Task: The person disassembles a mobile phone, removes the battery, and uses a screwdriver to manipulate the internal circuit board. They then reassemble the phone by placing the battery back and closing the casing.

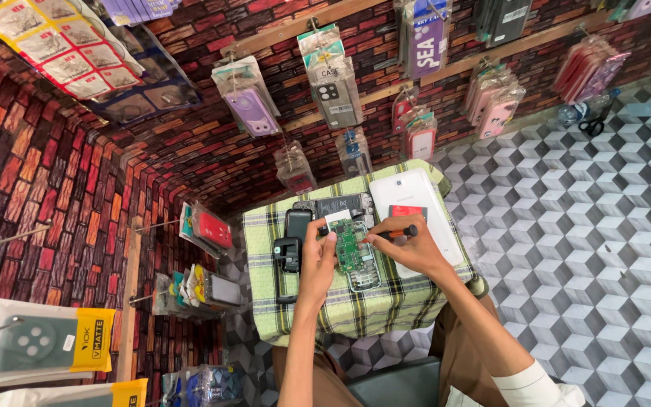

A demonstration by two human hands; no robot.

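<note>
Two hands over an opened phone: left hand (316, 245) pinches the green circuit board (348, 245), right hand (408, 243) grips a screwdriver (397, 233); board still unremoved

The right hand (412, 245) covers most of the screwdriver (399, 232); its tip is too small to make out. The left hand (318, 252) hides the left edge of the green circuit board (349, 245), whose components are too small to identify. Both forearms are cut off by the bottom edge. The tablecloth (356, 309) conceals the table beneath.
</note>
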